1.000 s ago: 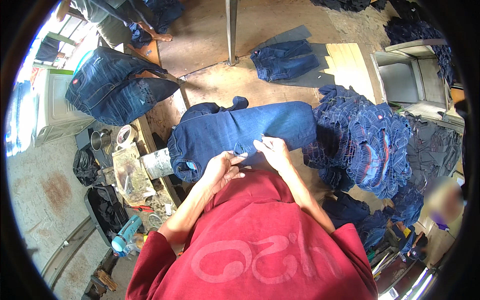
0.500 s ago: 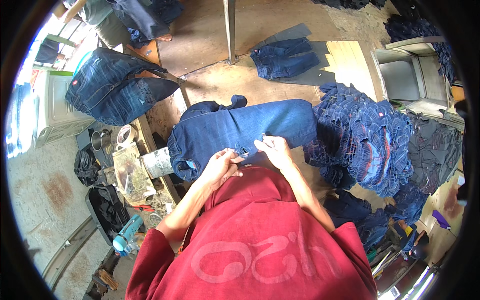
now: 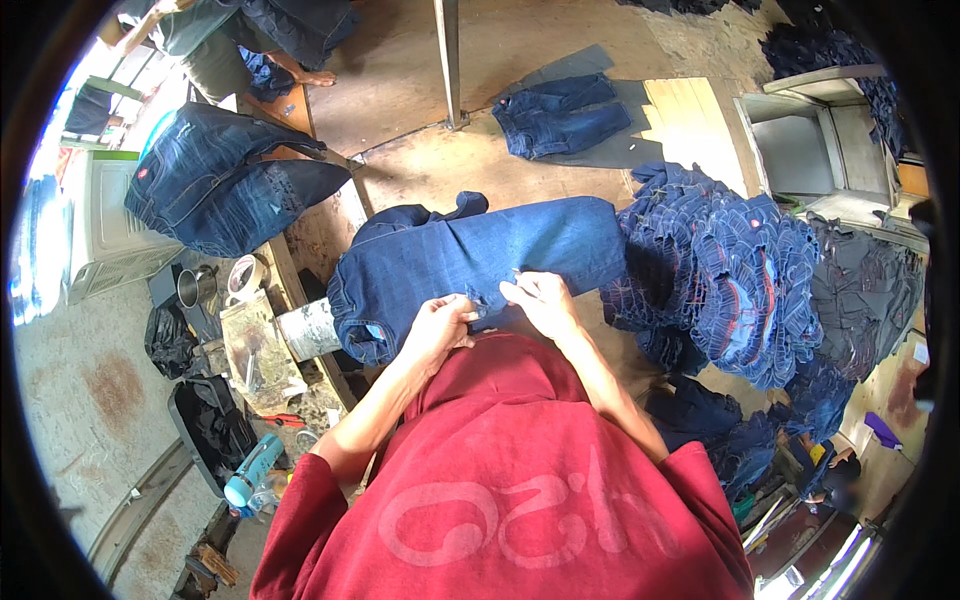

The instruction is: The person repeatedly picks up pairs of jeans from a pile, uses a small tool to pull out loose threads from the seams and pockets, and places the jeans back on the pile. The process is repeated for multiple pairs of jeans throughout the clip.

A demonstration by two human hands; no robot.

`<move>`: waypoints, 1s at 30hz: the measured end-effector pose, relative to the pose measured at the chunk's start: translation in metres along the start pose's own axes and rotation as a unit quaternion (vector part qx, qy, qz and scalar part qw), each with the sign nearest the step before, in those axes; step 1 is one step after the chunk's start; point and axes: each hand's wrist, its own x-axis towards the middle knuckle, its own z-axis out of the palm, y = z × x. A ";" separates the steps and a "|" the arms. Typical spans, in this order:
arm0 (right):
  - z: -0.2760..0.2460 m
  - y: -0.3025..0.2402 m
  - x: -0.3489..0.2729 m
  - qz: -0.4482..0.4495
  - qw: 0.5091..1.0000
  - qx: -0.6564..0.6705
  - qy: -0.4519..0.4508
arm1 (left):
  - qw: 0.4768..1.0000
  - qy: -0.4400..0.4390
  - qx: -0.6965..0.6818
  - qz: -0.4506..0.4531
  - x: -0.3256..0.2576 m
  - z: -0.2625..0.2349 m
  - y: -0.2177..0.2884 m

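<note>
A pair of blue jeans (image 3: 560, 240) is drawn over a pale, stained horizontal post (image 3: 310, 330) in front of me. With fingers closed, my left hand (image 3: 440, 328) pinches the near edge of the denim beside a small frayed patch (image 3: 479, 297) with loose light threads. My right hand (image 3: 545, 302) is just to the right of that patch, its thumb and fingers pressed together. A small dark tip sticks up from this pinch; its kind is too small to tell. Both hands rest against the denim.
Dark jeans (image 3: 225, 180) hang at the left. On the worn bench (image 3: 258, 350) lie a tape roll (image 3: 247, 277) and a metal mug (image 3: 197, 287); a turquoise bottle (image 3: 256, 468) is nearby. Bundled jeans (image 3: 745, 270) are heaped at right. Another person's hand (image 3: 315, 78) shows far left.
The frayed spot, which gaped dark before, now looks flatter and more closed. Both hands stay close to it in nearly the same pose. The whole view has shifted slightly.
</note>
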 end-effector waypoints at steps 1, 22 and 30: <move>0.001 0.000 0.000 0.012 1.000 -0.014 -0.001 | 1.000 -0.002 -0.010 -0.001 -0.001 -0.001 -0.001; 0.003 0.014 0.000 0.003 1.000 -0.005 -0.001 | 0.999 -0.015 0.028 -0.023 0.007 0.000 0.000; -0.020 -0.034 -0.031 -0.046 0.995 -0.075 0.045 | 0.975 -0.135 0.173 0.045 -0.017 -0.033 0.021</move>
